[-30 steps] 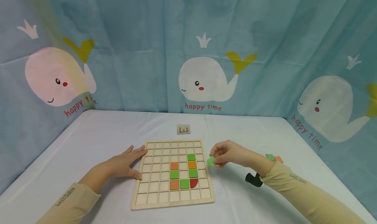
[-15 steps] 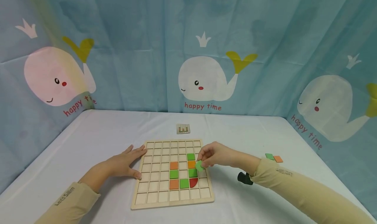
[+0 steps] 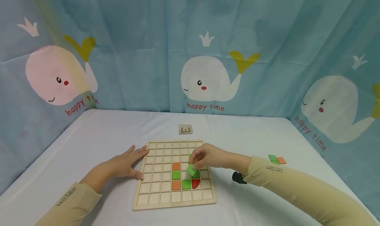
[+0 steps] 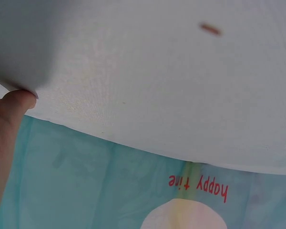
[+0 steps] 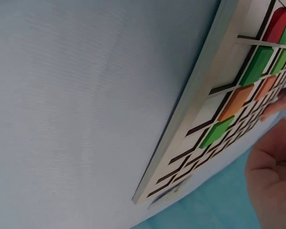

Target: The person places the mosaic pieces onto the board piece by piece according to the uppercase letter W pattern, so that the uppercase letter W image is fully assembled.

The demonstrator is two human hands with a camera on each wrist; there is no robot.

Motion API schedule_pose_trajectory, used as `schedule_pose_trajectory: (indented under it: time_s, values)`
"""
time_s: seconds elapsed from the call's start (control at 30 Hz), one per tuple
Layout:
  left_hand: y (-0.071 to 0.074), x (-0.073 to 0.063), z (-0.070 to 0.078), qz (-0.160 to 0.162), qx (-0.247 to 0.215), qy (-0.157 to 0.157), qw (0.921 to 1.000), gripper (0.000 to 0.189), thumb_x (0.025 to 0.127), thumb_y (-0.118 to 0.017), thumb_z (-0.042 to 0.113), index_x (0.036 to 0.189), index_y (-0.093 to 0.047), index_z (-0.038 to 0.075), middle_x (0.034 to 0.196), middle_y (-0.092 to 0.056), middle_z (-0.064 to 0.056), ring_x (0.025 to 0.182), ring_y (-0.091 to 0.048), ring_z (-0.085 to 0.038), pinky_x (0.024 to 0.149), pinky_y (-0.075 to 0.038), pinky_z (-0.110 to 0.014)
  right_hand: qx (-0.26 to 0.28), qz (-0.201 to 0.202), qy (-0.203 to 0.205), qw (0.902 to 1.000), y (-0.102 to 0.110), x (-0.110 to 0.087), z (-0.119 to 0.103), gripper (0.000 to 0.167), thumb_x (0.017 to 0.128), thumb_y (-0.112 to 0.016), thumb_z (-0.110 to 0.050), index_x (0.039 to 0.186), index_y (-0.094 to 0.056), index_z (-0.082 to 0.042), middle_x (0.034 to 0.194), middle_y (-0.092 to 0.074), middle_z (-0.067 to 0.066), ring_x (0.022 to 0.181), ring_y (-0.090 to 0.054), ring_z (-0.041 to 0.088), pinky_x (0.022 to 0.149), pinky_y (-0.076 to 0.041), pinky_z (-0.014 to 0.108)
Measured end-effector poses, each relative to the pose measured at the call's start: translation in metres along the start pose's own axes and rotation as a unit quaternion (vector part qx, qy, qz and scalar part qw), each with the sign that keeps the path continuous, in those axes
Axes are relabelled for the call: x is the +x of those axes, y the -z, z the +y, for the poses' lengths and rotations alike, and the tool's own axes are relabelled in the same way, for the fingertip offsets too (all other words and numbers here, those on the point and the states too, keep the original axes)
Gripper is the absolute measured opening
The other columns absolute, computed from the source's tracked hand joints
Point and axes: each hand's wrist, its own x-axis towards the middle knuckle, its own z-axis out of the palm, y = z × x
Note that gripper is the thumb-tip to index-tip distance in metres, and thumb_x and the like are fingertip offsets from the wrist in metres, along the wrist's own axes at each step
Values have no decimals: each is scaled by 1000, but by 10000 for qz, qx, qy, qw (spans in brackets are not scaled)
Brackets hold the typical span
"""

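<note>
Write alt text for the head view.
A green tile hangs in the grip of the right hand over a wooden grid board partly filled with coloured tiles; the left hand touches the board's left edge. Behind hangs a whale-print curtain.

The tile (image 3: 191, 170) I pinch is green, like several squares (image 3: 176, 175) on my pale wood board (image 3: 175, 205), which is ruled in a grid. Orange pieces (image 3: 176, 185) and a red one (image 3: 196, 183) colour it too. My tan sleeves (image 3: 297, 186) carry dark lettering (image 3: 274, 169). The tablecloth (image 3: 98, 130) is white; the blue curtain (image 3: 139, 80) bears pale, yellow-tailed whales (image 3: 205, 72).
</note>
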Motion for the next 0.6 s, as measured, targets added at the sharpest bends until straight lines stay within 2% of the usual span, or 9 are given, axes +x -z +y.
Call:
schedule_pose_trajectory:
  time_s: [0.37,0.6]
  values:
    - [1,0,0,-31,-2,41,10000,101,73,-77,51,151,-33,5,158,-20,-18,139,-8,-55,95,-26,-76,-139,-333,54,9993,-14,19,-4,10,86,-69,5,94,-71,1,81,-68,-1,75,-62,8,73,-53,23]
    - [1,-1,0,-41,-41,44,10000,101,74,-77,52,151,-33,5,159,-20,-17,140,-7,-54,96,-24,-76,-474,-422,16,9980,-20,27,-6,10,86,-69,4,93,-72,-3,83,-68,-4,75,-62,8,71,-52,22]
